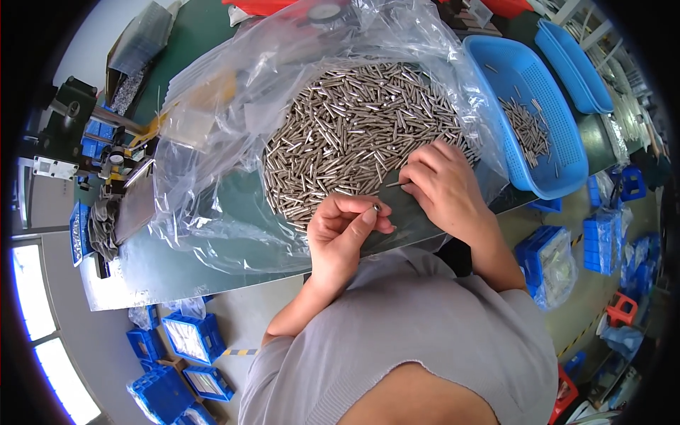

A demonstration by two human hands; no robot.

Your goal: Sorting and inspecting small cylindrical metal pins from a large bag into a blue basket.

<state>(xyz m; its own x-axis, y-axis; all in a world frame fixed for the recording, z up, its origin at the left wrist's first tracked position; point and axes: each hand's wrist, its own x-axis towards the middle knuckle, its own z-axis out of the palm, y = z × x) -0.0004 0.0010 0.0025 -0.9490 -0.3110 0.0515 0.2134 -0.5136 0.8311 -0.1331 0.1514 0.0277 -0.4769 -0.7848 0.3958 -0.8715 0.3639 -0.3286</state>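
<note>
The left hand point(345, 228) is pinching one small silvery metal pin point(377, 207) between thumb and curled forefinger, the other fingers folding loosely into the palm, and the pin's end is just showing above the thumb tip. Beside it the right hand point(445, 183) is nipping a second thin steel pin point(397, 184) at its fingertips, the pin pointing left toward the heap, with the knuckles arched and the wrist resting low on the green table top point(234, 191). To my eye the work is calling for a light, steady grip near each pin's end, so that the shaft is staying free for inspection and nothing is slipping back among the rest. Both forearms are coming up from the lower edge, elbows bent, hands close together but apart. Just beyond the fingers a big heap of short grey metal pins point(354, 131) is lying on a crumpled clear plastic bag point(212, 127); farther right a blue perforated plastic basket point(559, 163) is holding a smaller scatter of sorted pins point(528, 127).
</note>
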